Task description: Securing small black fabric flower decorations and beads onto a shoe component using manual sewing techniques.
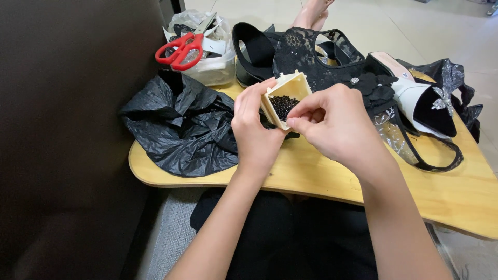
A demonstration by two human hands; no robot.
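My left hand holds a small cream plastic box tilted toward me, above the wooden lap table. The box is filled with tiny black beads. My right hand is at the box's lower front edge, thumb and forefinger pinched together right by the beads. Whether a bead sits between those fingertips is too small to tell.
A crumpled black plastic bag lies at the table's left. Red-handled scissors rest on a clear bag at the back. Black lace shoe pieces and a white-and-black shoe with a silver ornament lie behind and right.
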